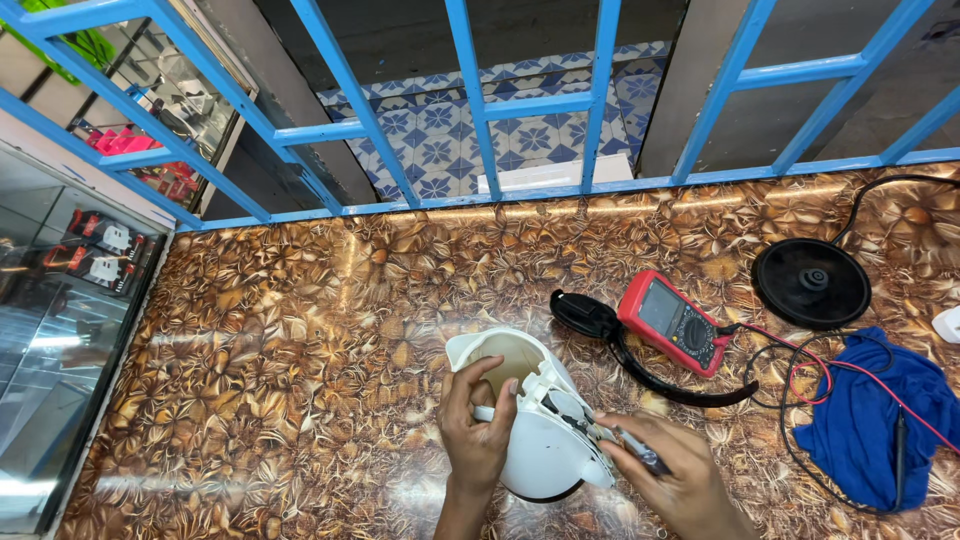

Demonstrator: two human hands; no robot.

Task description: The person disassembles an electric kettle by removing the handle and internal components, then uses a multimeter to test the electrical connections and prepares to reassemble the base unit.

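The white kettle body (535,415) lay on its side near the front edge of the counter (280,330), roughly at mid-length, its mouth facing the rear. The left hand (478,435) curled around the rim, fingers closed on the wall. The right hand (672,478) pinched a slim tool (625,443) whose tip entered the exposed handle mount.

Hazards, as judged:
- The rounded body could roll if the left-hand hold slackened.
- The tool could slip off and strike the left fingers.
- The red test leads (800,360) trailed near the right wrist; a snag could drag the multimeter (673,322).

Clearance: the left half of the counter stood open. The black lid and handle (620,345), the round base (811,283) and the blue cloth (868,420) crowded the right end.
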